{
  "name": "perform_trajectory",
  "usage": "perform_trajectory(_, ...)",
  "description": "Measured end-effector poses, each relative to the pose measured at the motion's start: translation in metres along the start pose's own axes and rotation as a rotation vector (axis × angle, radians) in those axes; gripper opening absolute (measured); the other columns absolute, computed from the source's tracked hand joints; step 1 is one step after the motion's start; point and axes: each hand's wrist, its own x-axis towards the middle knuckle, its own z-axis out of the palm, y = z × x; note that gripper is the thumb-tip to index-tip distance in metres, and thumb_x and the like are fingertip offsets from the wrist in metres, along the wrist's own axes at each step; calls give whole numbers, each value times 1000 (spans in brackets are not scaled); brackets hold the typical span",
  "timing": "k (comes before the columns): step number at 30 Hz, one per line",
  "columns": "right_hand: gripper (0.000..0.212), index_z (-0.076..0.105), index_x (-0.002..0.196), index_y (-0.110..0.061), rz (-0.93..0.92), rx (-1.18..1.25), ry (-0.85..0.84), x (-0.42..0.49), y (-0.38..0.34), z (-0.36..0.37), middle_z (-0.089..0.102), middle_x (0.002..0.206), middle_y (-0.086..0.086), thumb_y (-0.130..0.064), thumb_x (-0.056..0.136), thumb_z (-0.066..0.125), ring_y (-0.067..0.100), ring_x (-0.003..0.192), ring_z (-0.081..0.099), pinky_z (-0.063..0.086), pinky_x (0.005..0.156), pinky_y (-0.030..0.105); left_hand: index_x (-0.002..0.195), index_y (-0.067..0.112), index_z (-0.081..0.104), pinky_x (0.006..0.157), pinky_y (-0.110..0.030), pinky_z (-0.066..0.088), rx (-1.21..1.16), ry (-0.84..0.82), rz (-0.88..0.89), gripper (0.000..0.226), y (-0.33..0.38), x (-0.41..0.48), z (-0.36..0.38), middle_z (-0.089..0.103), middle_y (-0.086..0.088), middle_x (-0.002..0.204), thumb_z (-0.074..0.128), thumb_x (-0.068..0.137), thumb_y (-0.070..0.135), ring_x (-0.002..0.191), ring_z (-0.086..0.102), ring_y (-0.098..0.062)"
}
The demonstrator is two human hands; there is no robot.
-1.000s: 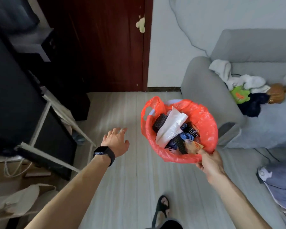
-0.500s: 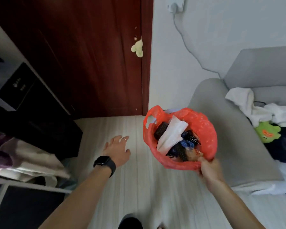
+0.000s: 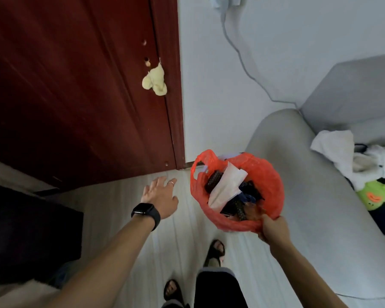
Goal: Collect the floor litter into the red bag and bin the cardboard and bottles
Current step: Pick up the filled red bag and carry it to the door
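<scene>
carrying bag (image 3: 272, 181) by rim gripped in right hand (image 3: 275, 230), mouth up against spills; left hand (image 3: 160, 196) open, empty.

Your view is dim and soft, brightest on the wall (image 3: 276, 63) at 1 o'clock. The door (image 3: 76, 96) at 10 o'clock streaks with motion blur; the black furniture (image 3: 31, 230) at 8 o'clock loses all detail. The red bag (image 3: 267, 176) near centre looks vivid. Edges bend outward.

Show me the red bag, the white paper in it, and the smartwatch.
red bag (image 3: 271, 181): head view, right wall.
white paper (image 3: 227, 185): head view, its middle.
smartwatch (image 3: 142, 208): head view, dark screen.
</scene>
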Motion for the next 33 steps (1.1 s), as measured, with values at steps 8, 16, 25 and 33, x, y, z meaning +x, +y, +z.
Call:
perform_trajectory(8, 19, 57, 75, -11, 98, -29, -37, 164, -45, 44, 55, 48, 8, -28, 66, 54, 23, 43, 47, 40, 46, 29, 156, 31, 20, 122, -51, 8, 93, 70, -28, 69, 48, 176, -5, -4, -5, 165, 48, 94, 34, 152, -5, -26)
perform_trajectory(16, 33, 54, 86, -21, 142, -89, -135, 354, -26, 108, 56, 52, 2, -49, 78, 70, 20, 42, 50, 42, 51, 30, 153, 28, 34, 118, -57, 21, 163, 200, -17, 73, 66, 357, 42, 13, -6, 165, 58, 83, 30, 151, 11, -27)
perform_trajectory(25, 22, 65, 112, -13, 328, 38, -70, 518, 66, 216, 72, 94, 13, -13, 91, 64, 27, 76, 71, 55, 48, 27, 158, 33, 9, 119, -63, 4, 293, 411, 63, 89, 40, 505, 161, -12, -1, 166, 56, 82, 31, 152, -6, -36)
perform_trajectory(33, 32, 58, 119, -15, 513, 477, -165, 564, 129, 279, 68, 107, 3, 5, 94, 56, 17, 96, 66, 60, 67, 30, 157, 37, -1, 118, -65, 3, 382, 429, 81, 102, 20, 536, 215, -10, -12, 165, 56, 75, 17, 149, -6, -46)
